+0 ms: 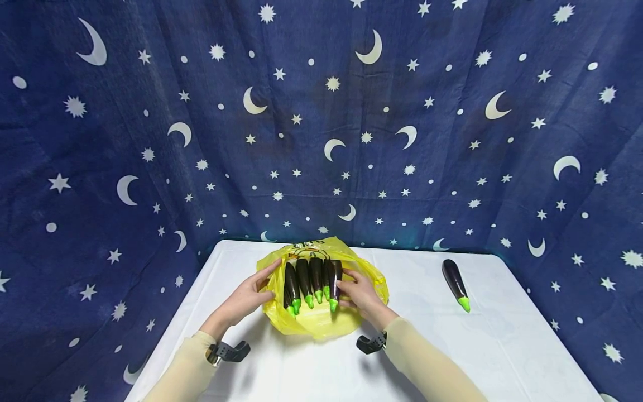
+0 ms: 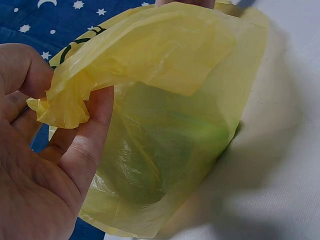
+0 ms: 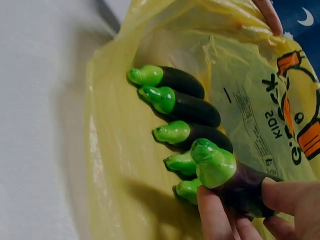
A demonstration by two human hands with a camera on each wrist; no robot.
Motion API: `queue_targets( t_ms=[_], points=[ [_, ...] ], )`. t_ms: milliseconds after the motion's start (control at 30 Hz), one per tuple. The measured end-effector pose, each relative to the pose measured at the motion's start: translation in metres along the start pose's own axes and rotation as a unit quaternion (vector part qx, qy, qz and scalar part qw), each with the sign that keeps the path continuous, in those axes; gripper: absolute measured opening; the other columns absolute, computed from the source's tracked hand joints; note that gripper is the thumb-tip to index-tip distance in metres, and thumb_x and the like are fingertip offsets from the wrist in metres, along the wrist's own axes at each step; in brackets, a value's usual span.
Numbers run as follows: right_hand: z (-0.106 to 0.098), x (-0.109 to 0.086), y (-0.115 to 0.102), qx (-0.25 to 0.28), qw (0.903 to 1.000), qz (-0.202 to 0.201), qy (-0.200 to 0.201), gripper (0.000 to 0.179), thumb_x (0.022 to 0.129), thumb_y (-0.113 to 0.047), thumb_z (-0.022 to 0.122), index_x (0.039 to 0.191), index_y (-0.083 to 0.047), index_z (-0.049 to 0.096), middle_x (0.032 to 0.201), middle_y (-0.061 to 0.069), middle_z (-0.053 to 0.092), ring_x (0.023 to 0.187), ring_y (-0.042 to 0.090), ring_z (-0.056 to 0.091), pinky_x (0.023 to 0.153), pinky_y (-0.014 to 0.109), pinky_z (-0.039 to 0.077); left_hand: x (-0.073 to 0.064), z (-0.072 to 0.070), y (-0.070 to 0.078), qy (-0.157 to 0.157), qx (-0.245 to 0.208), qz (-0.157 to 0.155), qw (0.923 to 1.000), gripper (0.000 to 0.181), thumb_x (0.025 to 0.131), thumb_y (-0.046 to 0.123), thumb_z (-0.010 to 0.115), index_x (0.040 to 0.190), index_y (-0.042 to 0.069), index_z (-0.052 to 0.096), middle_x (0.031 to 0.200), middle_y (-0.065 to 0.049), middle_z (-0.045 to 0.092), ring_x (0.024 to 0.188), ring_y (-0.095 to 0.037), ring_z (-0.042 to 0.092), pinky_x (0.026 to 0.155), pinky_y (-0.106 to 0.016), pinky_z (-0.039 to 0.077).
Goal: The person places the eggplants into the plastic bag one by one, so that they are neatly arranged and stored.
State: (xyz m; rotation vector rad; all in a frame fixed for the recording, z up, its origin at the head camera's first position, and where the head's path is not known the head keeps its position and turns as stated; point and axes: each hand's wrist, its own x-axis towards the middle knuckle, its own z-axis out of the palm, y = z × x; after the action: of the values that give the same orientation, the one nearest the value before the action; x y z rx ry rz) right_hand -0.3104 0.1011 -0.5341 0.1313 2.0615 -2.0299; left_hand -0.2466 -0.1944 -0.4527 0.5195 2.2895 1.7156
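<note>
A yellow plastic bag (image 1: pixel 316 328) lies with its mouth spread toward me. Several dark purple eggplants with bright green stem ends sit side by side inside it, such as this eggplant (image 3: pixel 186 106). At the bag's left edge, my left hand (image 1: pixel 243 302) grips a bunched fold of the rim between thumb and fingers. My right hand (image 1: pixel 364 294) reaches into the mouth from the right and holds an eggplant (image 3: pixel 215 167) by its body, green end toward me. In the right wrist view this eggplant overlaps the row of others.
One more eggplant (image 1: pixel 454 282) lies on the white-covered table (image 1: pixel 502 340), right of the bag. Behind the table hangs a dark blue curtain (image 1: pixel 301 167) with moons and stars. Dark wrist devices (image 1: pixel 233 352) are strapped on both wrists.
</note>
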Motion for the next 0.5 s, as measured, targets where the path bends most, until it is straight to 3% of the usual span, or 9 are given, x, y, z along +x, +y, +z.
queue_targets(
  t_ms=[500],
  points=[
    [0.005, 0.013, 0.004, -0.002, 0.9977, 0.003, 0.068, 0.06, 0.088, -0.017, 0.063, 0.141, -0.007, 0.037, 0.106, 0.018, 0.061, 0.076, 0.024, 0.065, 0.066, 0.043, 0.053, 0.0, 0.0, -0.001, 0.003, 0.003, 0.003, 1.0, 0.075, 0.083, -0.004, 0.055, 0.148, 0.021, 0.026, 0.15, 0.008, 0.024, 0.134, -0.016, 0.025, 0.099, -0.03, 0.033]
  ],
)
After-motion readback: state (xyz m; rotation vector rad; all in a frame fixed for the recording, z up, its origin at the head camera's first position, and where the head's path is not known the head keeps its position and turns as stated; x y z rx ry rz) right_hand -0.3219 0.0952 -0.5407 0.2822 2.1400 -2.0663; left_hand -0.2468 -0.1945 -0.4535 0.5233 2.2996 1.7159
